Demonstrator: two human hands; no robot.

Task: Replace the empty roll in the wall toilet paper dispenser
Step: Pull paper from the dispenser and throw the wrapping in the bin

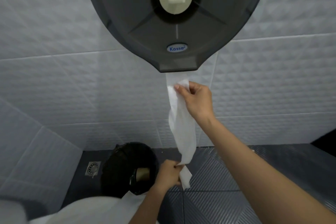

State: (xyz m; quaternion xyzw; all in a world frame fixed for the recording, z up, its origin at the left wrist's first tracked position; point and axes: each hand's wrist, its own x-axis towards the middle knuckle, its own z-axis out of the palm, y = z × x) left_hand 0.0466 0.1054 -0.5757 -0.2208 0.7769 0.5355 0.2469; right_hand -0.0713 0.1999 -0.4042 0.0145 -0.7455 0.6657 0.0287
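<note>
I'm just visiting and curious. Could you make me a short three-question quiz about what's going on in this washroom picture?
1. True or false: the dispenser cover hangs open.
2. Which hand pinches the paper strip just below the dispenser slot? A) left hand B) right hand
3. What lies inside the black-lined bin on the floor?

Key:
1. False; it is closed, with paper hanging from its slot.
2. B; the left hand grips the strip's lower end.
3. What looks like a cardboard core.
</note>
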